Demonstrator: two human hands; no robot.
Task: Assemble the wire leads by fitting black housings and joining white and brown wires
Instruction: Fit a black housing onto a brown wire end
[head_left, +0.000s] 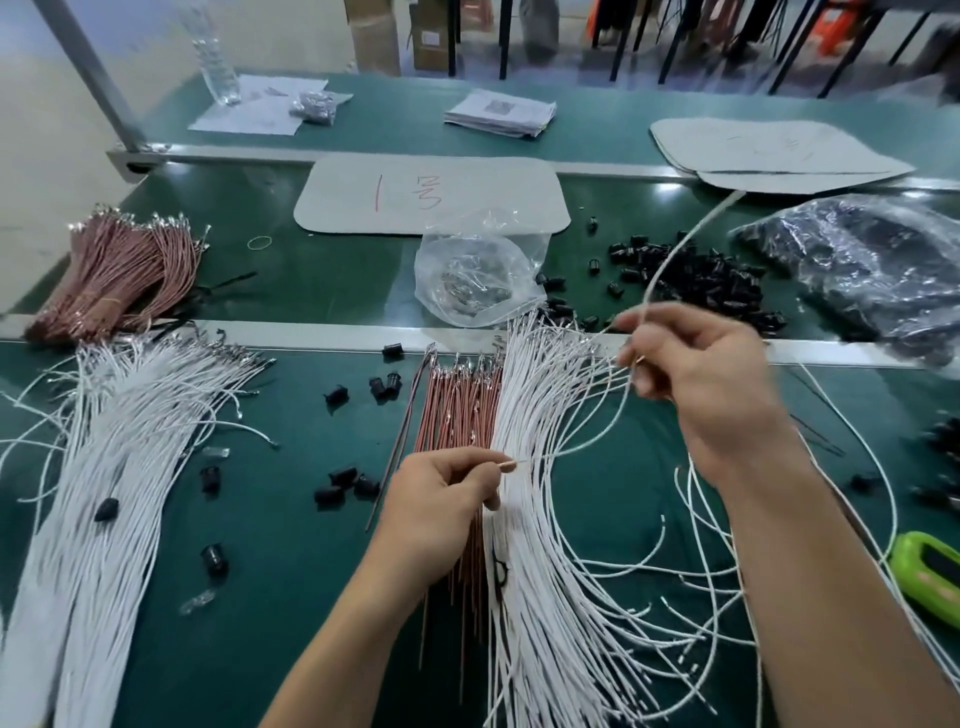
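Far left on the green bench lies a tied bundle of brown leads, thin and ribbed-looking, with bright metal terminals at the far ends. Nearer, a thick sheaf of white leads spreads loosely. Small black housings, stubby and matte, are scattered across the middle.

Just left of centre the left hand pinches the tip of one brown wire between thumb and forefinger, above a straight row of brown wires. Beside it fans a springy mass of white wires.

Further right and farther off, well apart from the left, the right hand grips a single white wire, which arcs stiffly away.

This looks like the pairing step: one wire of each colour picked out. Next, I'd judge, the two ends must be brought together and lined up precisely, fiddly with such thin, whippy strands. A heap of housings waits at far right.
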